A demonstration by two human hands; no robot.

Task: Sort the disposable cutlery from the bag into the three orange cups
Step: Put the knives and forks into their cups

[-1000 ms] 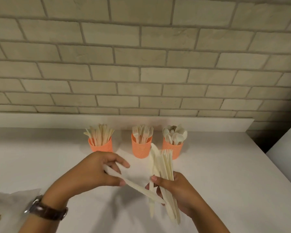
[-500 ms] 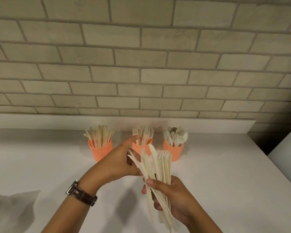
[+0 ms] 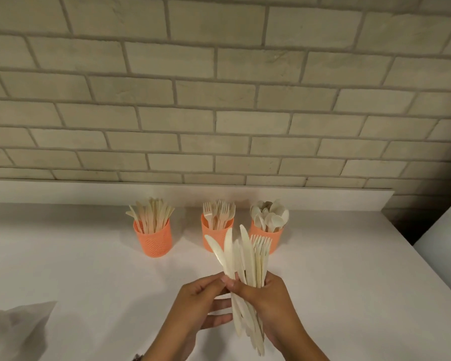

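Since half a second ago the left hand [image 3: 201,306] has dropped from the fanned tips to the bundle's base | cutlery bundle [image 3: 242,267] upright above the worktop [image 3: 89,269], knives and forks mixed | right hand [image 3: 266,300] grip closed around it; left grip pinching it beside the right thumb | three orange cups [image 3: 155,241] behind, near the wall | bag [image 3: 18,327] far left

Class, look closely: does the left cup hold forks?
No, the left cup holds knives; the forks stand in the middle cup.
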